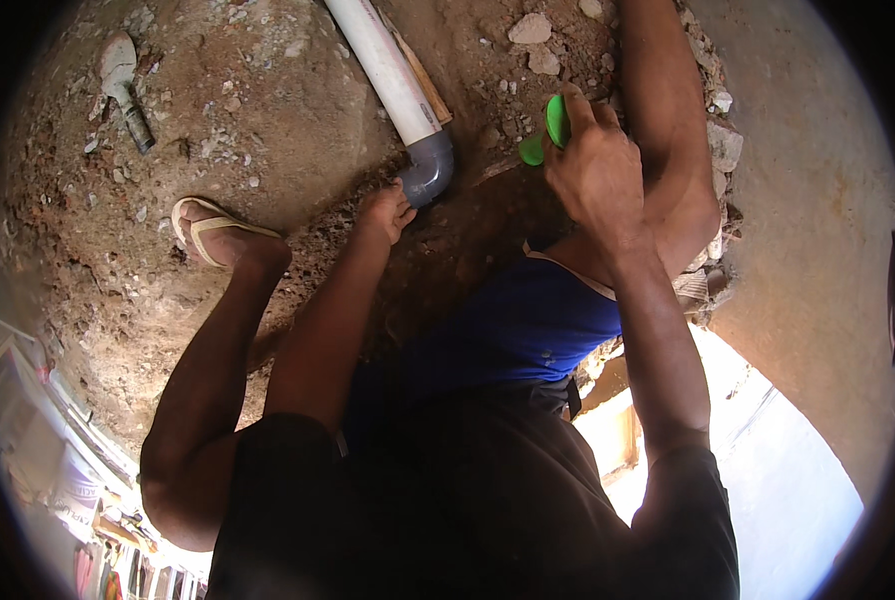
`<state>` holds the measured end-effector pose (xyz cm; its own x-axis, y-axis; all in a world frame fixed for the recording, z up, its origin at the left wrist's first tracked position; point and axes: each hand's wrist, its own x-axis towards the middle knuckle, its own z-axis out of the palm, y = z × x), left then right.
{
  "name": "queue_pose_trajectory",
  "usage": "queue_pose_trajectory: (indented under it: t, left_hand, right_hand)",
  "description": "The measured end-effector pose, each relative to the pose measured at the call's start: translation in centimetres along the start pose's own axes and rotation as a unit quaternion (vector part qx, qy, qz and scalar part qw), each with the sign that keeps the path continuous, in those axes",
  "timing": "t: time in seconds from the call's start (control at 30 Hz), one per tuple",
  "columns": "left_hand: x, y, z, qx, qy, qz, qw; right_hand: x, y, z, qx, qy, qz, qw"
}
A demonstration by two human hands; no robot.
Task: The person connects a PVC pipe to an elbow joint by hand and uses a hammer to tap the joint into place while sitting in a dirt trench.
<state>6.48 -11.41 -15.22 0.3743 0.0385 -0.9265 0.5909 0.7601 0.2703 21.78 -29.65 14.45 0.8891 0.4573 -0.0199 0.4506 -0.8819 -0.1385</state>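
Observation:
A white pipe [385, 70] lies on the soil at the top middle, with a grey pipe elbow [430, 170] fitted on its near end. My left hand [385, 212] is closed at the elbow's open end, its fingers against the rim. To the right, my right hand [599, 165] is raised over the dug ground, gripping a bright green plastic object [557, 121]. Its round end shows beside my fingers, with another green part below; the rest is hidden by the hand, so its kind is unclear.
A trowel [122, 90] lies on the dirt at the far left, beyond my sandalled foot [217, 232]. A wooden strip [422, 75] runs beside the pipe. Stones [532, 30] and rubble border a concrete floor [807, 230] on the right. My bent right leg [662, 110] stands nearby.

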Motion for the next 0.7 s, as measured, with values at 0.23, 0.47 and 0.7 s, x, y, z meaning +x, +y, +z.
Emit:
queue_pose_trajectory:
  t: [0.23, 0.47, 0.7]
  left_hand:
    - [-1.0, 0.4, 1.5, 0.004, -0.02, 0.003, 1.0]
    - [-0.6, 0.3, 0.3, 0.004, 0.016, -0.001, 1.0]
    - [0.4, 0.2, -0.2, -0.008, -0.012, -0.004, 1.0]
  right_hand:
    - [-2.0, -2.0, 11.4, 0.02, -0.086, 0.118, 0.989]
    - [3.0, 0.0, 9.2, -0.04, -0.288, 0.198, 0.936]
    - [1.2, 6.7, 11.0, -0.083, -0.41, 0.034, 0.908]
